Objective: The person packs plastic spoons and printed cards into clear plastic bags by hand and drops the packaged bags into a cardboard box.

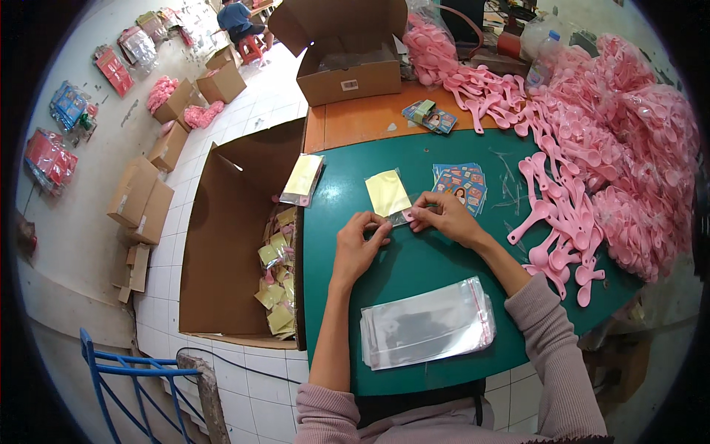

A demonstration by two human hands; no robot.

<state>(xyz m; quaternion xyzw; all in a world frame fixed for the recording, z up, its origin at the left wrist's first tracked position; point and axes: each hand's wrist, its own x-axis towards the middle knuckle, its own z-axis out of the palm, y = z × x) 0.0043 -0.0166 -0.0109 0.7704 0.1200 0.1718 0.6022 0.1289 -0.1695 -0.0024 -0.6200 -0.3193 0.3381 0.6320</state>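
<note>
Over the green tabletop (333, 222) both my hands pinch the near edge of a small clear plastic bag (398, 220). A pale yellow card (387, 193) lies in the bag, and a bit of pink plastic shows by my right fingertips. My left hand (359, 244) has thumb and forefinger closed at the bag's left corner. My right hand (447, 219) grips its right side. Beyond my right hand is a fanned stack of blue printed cards (460, 185). Nearer me lies a stack of clear plastic bags (427, 323). Another bagged yellow card (302, 179) rests at the table's left edge.
Pink spoons (551, 222) lie loose to the right, beside a large heap of bagged spoons (629, 148). A deep cardboard box (222, 259) at the left holds several packed bags. An open carton (347, 81) stands behind. One person (240, 21) sits far off.
</note>
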